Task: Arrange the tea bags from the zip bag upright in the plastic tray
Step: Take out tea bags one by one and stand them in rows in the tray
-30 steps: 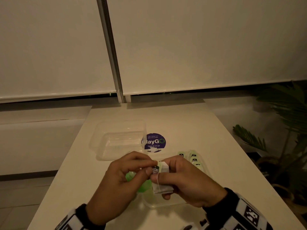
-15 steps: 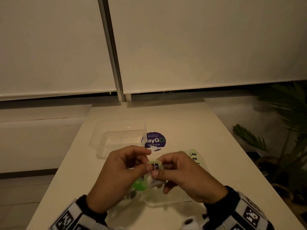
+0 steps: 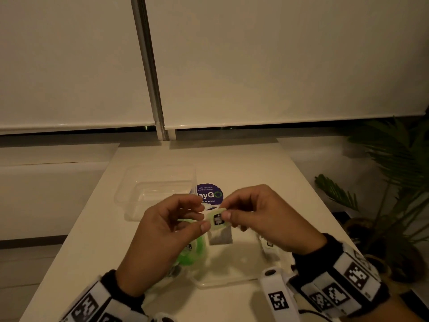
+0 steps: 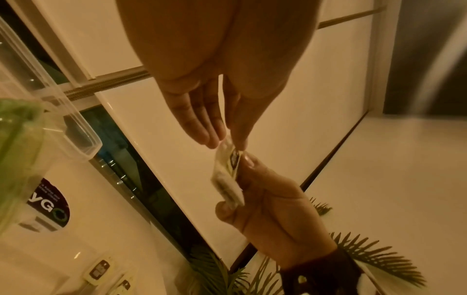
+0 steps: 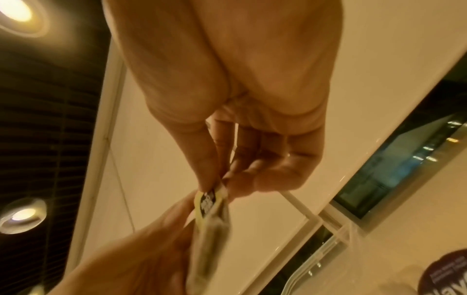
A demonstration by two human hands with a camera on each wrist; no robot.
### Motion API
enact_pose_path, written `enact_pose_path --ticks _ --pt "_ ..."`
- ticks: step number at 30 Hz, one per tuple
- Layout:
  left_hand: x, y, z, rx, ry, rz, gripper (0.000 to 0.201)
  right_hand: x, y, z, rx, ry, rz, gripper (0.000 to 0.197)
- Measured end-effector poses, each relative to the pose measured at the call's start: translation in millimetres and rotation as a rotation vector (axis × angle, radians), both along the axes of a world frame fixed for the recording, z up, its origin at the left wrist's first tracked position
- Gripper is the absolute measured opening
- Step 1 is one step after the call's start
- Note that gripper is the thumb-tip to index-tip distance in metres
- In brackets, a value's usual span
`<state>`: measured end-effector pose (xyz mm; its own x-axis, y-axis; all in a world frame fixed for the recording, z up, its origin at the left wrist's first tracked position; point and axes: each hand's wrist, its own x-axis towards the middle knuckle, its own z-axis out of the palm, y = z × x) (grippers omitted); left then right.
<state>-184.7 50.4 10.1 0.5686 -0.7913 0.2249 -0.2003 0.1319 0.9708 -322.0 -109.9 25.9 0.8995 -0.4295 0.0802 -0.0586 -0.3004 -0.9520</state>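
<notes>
Both the left hand (image 3: 162,238) and the right hand (image 3: 267,219) pinch one tea bag (image 3: 219,228) just in front of the tray (image 3: 130,201). It looks light and soft (easy to tear), so its stiff paper top seems best to hold.

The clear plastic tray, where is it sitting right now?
In the head view the clear plastic tray sits on the white table, left of centre, beyond the left hand, with the round purple sticker right beside it.

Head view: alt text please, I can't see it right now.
Both hands, left hand and right hand, pinch one tea bag by its green tag above the table. A clear plastic tray sits behind, seemingly with nothing inside.
</notes>
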Motion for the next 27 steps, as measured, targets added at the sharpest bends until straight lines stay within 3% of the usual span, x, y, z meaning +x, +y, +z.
enact_pose_path --ticks 3,6,9,13,22,27 --pt "4 8 -6 0.070 -0.081 0.029 0.027 -22 -26 -7 -0.017 0.093 -0.103 0.005" --pt "9 17 -15 0.169 -0.122 0.023 0.026 -48 -54 -36 -0.104 0.295 -0.177 0.001" --pt "8 20 -24 0.244 -0.123 0.009 0.024 -63 -75 -72 -0.168 0.496 -0.190 0.002" --pt "1 17 -29 0.257 -0.182 -0.007 0.022 -64 -90 -103 -0.261 0.634 -0.166 0.006" --pt "-3 17 -38 0.272 -0.197 -0.024 0.032 -54 -90 -123 -0.558 0.742 -0.187 0.007" --pt "-4 18 -38 0.264 -0.187 -0.025 0.033 -57 -82 -125 -0.624 0.755 -0.199 0.025"
